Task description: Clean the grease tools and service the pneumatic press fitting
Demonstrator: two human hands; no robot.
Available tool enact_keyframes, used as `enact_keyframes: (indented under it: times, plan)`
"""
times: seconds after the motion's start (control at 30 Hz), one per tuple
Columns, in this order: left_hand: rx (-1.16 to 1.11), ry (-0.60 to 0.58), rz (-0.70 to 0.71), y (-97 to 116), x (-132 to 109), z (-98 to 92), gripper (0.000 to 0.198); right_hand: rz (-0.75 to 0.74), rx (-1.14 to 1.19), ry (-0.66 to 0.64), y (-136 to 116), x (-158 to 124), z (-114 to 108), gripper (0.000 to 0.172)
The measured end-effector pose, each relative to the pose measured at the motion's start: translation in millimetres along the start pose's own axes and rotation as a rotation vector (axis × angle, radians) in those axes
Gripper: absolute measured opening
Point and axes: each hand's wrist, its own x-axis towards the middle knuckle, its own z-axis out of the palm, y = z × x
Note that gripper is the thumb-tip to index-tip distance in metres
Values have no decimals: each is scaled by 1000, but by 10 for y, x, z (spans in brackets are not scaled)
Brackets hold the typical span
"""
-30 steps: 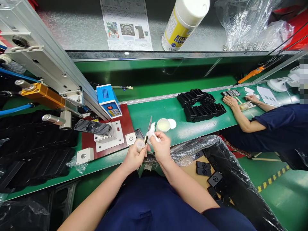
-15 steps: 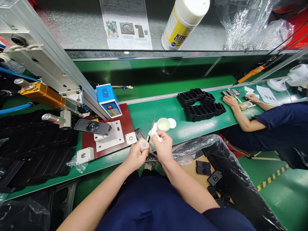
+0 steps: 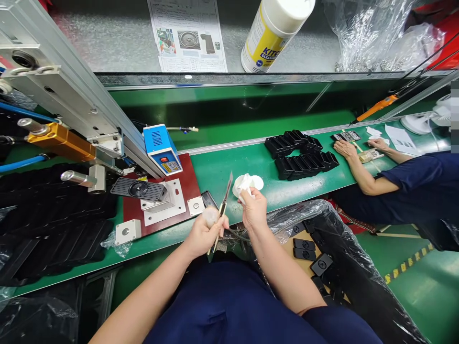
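Observation:
My left hand (image 3: 203, 232) is closed around a thin metal tool (image 3: 224, 200) whose blade points up and away; a pale finger cot covers one fingertip. My right hand (image 3: 254, 209) pinches a small white cloth (image 3: 245, 184) and holds it over a small white dish (image 3: 239, 187) on the green bench, beside a round white lid (image 3: 257, 182). The two hands are apart.
A red fixture plate (image 3: 158, 205) with a black grille part (image 3: 138, 188) lies left, behind it a blue box (image 3: 162, 149). Black trays (image 3: 300, 154) stand to the right near another person's hands (image 3: 344, 149). A plastic-lined bin of black parts (image 3: 315, 260) sits at my right knee.
My right hand has moved the white cloth off the tool's blade and to the right, over the dish. The left hand keeps the tool, now tilted slightly more right.

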Motion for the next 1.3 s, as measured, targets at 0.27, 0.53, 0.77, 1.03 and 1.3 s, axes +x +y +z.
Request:
enact_keyframes:
  times: [0.27,0.53,0.77,1.03,1.3]
  plan:
    - [-207,-1,-35,85,42,-59,35,126,68,-206,-68,-208,12,33]
    - [-241,-41,-46,9,44,-27,33,228,97,-408,-88,-242,62,17]
    - [-272,-39,-89,22,52,-65,35,255,60,-670,-256,-180,-57,30]
    - [-210,-98,-117,-2,56,-44,35,326,-5,-655,-227,-69,-148,33]
    - [-145,-166,-164,-21,22,-83,35,313,-38,-593,-117,-46,-125,29]
